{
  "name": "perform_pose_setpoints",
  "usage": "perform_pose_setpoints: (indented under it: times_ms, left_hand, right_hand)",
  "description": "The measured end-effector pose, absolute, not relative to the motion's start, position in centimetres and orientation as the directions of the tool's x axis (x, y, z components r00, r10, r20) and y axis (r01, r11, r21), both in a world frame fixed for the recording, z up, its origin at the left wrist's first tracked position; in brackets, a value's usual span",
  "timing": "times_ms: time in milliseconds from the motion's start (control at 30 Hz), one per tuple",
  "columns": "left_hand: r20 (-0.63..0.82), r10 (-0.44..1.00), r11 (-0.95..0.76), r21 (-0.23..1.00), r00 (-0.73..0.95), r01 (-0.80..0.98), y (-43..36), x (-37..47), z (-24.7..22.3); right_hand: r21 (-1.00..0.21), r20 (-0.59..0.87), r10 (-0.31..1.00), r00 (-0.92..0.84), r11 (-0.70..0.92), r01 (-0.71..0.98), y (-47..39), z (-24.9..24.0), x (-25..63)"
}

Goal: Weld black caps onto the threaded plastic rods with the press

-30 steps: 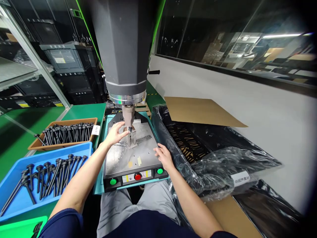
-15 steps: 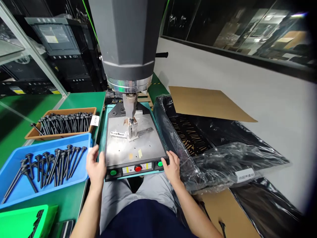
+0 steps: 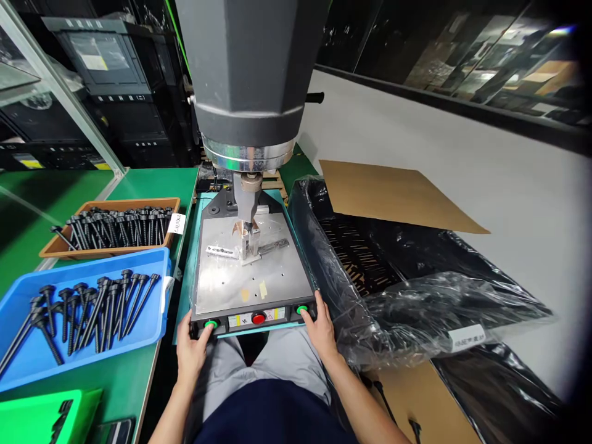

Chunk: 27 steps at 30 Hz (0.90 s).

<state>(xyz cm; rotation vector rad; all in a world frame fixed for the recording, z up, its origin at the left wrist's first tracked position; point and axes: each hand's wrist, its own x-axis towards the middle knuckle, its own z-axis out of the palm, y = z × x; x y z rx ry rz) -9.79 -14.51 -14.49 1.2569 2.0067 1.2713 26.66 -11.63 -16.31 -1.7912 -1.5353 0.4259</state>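
Observation:
At the front left corner of the machine base, my left hand (image 3: 192, 351) has its thumb on the left green button (image 3: 211, 324) and its fingers along the side. My right hand (image 3: 321, 327) sits at the opposite corner, thumb at the right green button (image 3: 302, 309), fingers along the edge. Both hands are open, thumb and fingers apart, holding nothing. Between the buttons is a red button (image 3: 258, 318). The metal plate (image 3: 231, 290) carries a small upright fixture (image 3: 250, 243). A grey metal horn (image 3: 246, 200) reaches down to a small black part in it.
The large dark machine head (image 3: 245, 68) hangs above the plate. To the left, a blue tray (image 3: 139, 345) and a brown tray (image 3: 115, 254) hold black threaded stems; a green bin (image 3: 41, 425) stands nearer. At right lie a plastic-lined box (image 3: 416, 308) and a cardboard sheet (image 3: 402, 194).
My left hand has moved right from beside the base onto its corner, thumb now on the green button. My right thumb has come to the right green button. The view has shifted slightly.

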Motion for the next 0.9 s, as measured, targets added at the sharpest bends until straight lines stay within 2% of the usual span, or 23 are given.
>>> perform_pose_setpoints:
  times_ms: [200, 567, 733, 800, 900]
  left_hand:
    - [0.004, 0.882, 0.18, 0.921, -0.471, 0.345, -14.4, -10.1, -14.5]
    - [-0.012, 0.889, 0.185, 0.924, -0.458, 0.335, -14.5, -10.6, -14.3]
    - [-0.048, 0.835, 0.248, 0.922, -0.548, 0.298, -14.6, -9.8, -12.2]
    - [-0.028, 0.778, 0.283, 0.907, -0.627, 0.311, -14.8, -9.0, -10.9]
    - [0.019, 0.73, 0.272, 0.909, -0.684, 0.315, -15.3, -7.5, -9.2]
  right_hand:
    - [-0.7, 0.184, 0.959, 0.216, -0.026, 0.713, -11.7, -16.6, 26.8]
    - [-0.732, 0.191, 0.954, 0.23, -0.017, 0.681, -11.5, -15.9, 26.8]
    - [-0.777, 0.325, 0.889, 0.322, 0.057, 0.627, -10.2, -12.2, 25.7]
    - [-0.808, 0.37, 0.874, 0.314, 0.136, 0.574, -8.8, -10.1, 24.6]
    - [-0.912, 0.29, 0.917, 0.275, 0.177, 0.371, -5.1, -7.8, 22.6]
